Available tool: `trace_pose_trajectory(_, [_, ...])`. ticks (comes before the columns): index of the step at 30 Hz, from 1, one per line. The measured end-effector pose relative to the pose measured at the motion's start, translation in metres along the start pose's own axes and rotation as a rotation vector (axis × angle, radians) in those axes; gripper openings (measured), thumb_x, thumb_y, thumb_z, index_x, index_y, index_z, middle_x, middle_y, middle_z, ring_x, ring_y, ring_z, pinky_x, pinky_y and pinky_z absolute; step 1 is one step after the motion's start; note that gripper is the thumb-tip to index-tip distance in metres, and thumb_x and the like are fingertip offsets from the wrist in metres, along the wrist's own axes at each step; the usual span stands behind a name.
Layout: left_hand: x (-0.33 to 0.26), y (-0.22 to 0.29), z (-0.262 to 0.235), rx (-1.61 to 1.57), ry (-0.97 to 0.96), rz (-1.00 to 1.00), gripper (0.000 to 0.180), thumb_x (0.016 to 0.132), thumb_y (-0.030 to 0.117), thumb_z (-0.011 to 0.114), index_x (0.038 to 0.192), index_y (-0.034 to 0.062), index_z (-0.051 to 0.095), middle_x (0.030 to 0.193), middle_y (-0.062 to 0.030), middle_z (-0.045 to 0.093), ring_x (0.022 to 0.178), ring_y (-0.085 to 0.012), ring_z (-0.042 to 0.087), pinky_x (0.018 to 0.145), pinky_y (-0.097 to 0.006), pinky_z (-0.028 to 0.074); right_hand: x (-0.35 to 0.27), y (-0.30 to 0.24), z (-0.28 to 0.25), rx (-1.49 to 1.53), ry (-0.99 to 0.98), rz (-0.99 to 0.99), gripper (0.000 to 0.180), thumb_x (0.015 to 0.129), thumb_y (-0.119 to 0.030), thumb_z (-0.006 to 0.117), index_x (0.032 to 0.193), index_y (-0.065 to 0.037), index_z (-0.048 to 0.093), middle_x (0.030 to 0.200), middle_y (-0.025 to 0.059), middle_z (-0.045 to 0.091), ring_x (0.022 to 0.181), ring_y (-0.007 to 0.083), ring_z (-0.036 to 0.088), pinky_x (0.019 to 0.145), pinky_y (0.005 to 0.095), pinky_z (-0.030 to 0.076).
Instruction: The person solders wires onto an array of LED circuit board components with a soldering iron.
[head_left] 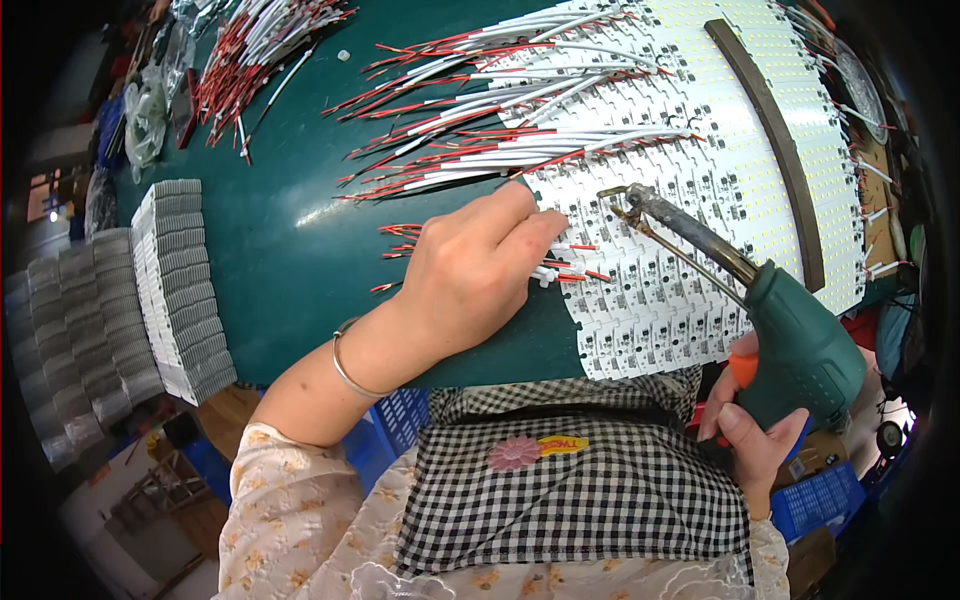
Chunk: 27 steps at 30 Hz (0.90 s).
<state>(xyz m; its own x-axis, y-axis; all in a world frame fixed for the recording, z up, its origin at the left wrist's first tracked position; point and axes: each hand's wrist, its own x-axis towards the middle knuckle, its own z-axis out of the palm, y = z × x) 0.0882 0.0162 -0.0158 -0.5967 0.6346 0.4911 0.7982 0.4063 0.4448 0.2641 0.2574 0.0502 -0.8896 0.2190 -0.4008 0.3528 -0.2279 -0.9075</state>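
Observation:
My left hand [480,255] is closed round a few short wires [400,230] with bare red ends, which stick out on both sides of the fingers. It rests over the left edge of a white sheet of small LED circuit boards [650,320]. In my right hand [745,430] is a green soldering gun [805,345] with an orange trigger. Its dark tip and thin feed tube hang over the boards, right of my left hand and apart from it. Beyond my left hand, rows of white-sheathed wires [480,155] lie with one end on the boards.
A dark flat bar [775,140] lies across the boards on the right. Stacked grey-white strips [180,290] stand at the left of the green table [270,230]. A heap of red-ended wires [265,50] lies at the far left, beside clear plastic bags [145,120].

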Motion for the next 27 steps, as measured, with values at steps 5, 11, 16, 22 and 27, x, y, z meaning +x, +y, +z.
trace_pose_trajectory(5, [-0.002, -0.001, 0.001, 0.01, 0.001, 0.013, 0.042, 0.054, -0.013, 0.059, 0.092, 0.0035, 0.066, 0.071, -0.0069, 0.058, 0.058, -0.0219, 0.058, 0.048, -0.031, 0.045, 0.002, -0.001, 0.005, -0.081, 0.047, -0.034, 0.061, 0.077, -0.018, 0.074, 0.121, 0.009, 0.04, 0.066, 0.0096, 0.053, 0.047, 0.0157, 0.053, 0.043, 0.0253, 0.045])
trace_pose_trajectory(11, [-0.002, -0.004, 0.002, -0.009, 0.012, 0.024, 0.042, 0.054, -0.014, 0.058, 0.092, 0.0032, 0.067, 0.072, -0.007, 0.059, 0.058, -0.0216, 0.059, 0.049, -0.031, 0.046, -0.002, 0.001, 0.007, -0.078, 0.04, -0.034, 0.058, 0.078, -0.016, 0.074, 0.12, 0.009, 0.042, 0.068, 0.0111, 0.054, 0.047, 0.0166, 0.053, 0.043, 0.0256, 0.044])
trace_pose_trajectory(16, [-0.002, -0.007, -0.002, -0.077, -0.068, 0.041, 0.038, 0.056, -0.013, 0.057, 0.09, 0.0029, 0.068, 0.074, -0.0076, 0.062, 0.061, -0.0215, 0.062, 0.05, -0.03, 0.048, -0.008, 0.004, 0.004, -0.077, 0.016, -0.028, 0.057, 0.079, -0.015, 0.074, 0.12, 0.009, 0.042, 0.071, 0.0116, 0.054, 0.047, 0.0165, 0.053, 0.043, 0.0259, 0.044])
trace_pose_trajectory(22, [-0.001, -0.005, -0.002, -0.051, -0.051, 0.111, 0.033, 0.06, -0.007, 0.06, 0.09, 0.0032, 0.068, 0.076, -0.0074, 0.064, 0.061, -0.0205, 0.063, 0.048, -0.029, 0.048, -0.018, 0.007, -0.01, -0.006, -0.12, 0.056, 0.054, 0.082, 0.004, 0.066, 0.132, 0.004, 0.045, 0.112, 0.0157, 0.056, 0.073, 0.0166, 0.057, 0.057, 0.0284, 0.053])
trace_pose_trajectory(27, [-0.001, -0.006, -0.001, -0.063, -0.032, 0.115, 0.034, 0.059, -0.008, 0.06, 0.09, 0.0037, 0.068, 0.076, -0.007, 0.064, 0.061, -0.0202, 0.063, 0.048, -0.029, 0.048, -0.017, 0.008, -0.002, -0.054, -0.054, 0.143, 0.049, 0.08, -0.004, 0.07, 0.12, 0.006, 0.044, 0.089, 0.0129, 0.054, 0.06, 0.0166, 0.056, 0.05, 0.0283, 0.05])
